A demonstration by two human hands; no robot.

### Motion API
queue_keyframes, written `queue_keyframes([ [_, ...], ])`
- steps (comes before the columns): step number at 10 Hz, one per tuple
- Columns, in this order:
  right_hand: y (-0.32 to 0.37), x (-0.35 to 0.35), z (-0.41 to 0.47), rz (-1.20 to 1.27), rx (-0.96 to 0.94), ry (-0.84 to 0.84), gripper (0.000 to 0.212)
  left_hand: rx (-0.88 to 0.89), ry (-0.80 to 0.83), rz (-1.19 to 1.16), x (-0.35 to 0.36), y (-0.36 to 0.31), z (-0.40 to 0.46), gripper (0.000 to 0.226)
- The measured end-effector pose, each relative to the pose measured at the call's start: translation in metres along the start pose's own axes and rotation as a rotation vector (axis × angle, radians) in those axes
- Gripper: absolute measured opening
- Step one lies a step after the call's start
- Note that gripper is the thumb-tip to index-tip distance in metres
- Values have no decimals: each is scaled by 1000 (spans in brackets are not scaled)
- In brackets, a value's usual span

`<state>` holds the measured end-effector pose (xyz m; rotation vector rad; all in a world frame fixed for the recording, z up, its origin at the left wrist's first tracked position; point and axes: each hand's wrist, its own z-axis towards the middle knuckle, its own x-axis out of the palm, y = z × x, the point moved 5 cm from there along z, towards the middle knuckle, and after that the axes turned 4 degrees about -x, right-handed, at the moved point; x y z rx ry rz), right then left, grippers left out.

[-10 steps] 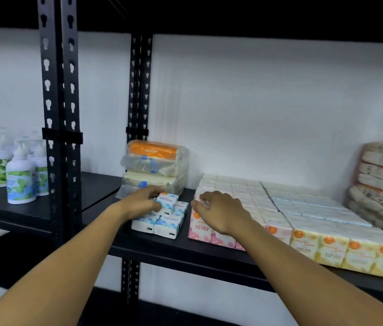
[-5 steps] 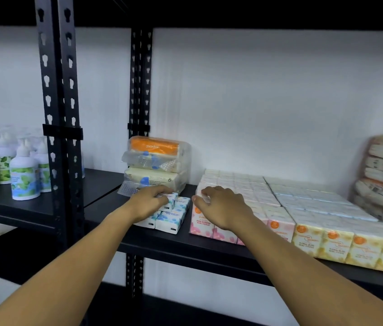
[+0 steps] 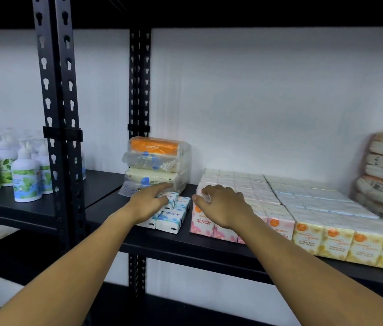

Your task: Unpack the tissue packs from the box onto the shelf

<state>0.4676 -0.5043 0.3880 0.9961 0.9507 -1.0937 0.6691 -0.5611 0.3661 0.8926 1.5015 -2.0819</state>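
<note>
on shelf (image 3: 197,249): left hand (image 3: 148,203) on blue tissue packs (image 3: 173,217), right hand (image 3: 223,205) on pink.

Tissue packs on black shelf (image 3: 185,249).
Small blue-and-white packs (image 3: 171,220) lie clustered left, stacked two high near the edge. Just beside them, pink rose-scented packs (image 3: 201,223) stand upright in rows, adjoining yellow floral packs (image 3: 336,243) to the right.
</note>
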Motion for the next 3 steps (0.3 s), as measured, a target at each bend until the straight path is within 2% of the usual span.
queue_keyframes([
  [2,2,-6,-3,32,6,25,62,85,-78,44,-6,-22,-8,58],
  [3,2,-13,-6,161,-16,7,63,123,-106,124,-10,-43,-16,58],
])
